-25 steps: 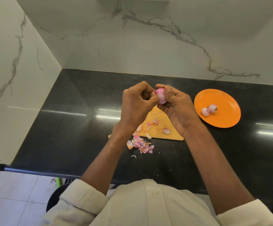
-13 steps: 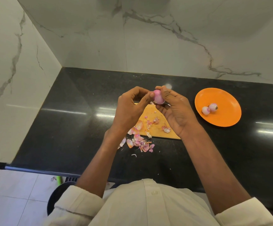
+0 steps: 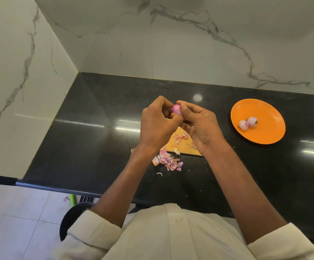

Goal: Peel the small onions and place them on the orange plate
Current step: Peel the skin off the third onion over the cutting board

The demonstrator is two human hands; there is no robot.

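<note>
A small pink onion (image 3: 176,110) is pinched between both hands above the wooden cutting board (image 3: 184,146). My left hand (image 3: 157,124) curls around its left side, thumb pressed on it. My right hand (image 3: 199,124) holds it from the right with thumb and fingers. Most of the onion is hidden by my fingers. The orange plate (image 3: 265,111) lies on the black counter to the right, with two peeled small onions (image 3: 248,123) touching each other near its left part.
Pink onion skins (image 3: 168,160) lie heaped at the board's front left corner, with a few scraps on the board. The black counter (image 3: 88,132) meets marble walls at the back and left. Its front edge is near my body, with a dark stool (image 3: 71,220) below.
Both hands have kept hold of the onion and closed tighter on it; my left thumb has shifted across its skin. The plate and its two onions are unchanged.
</note>
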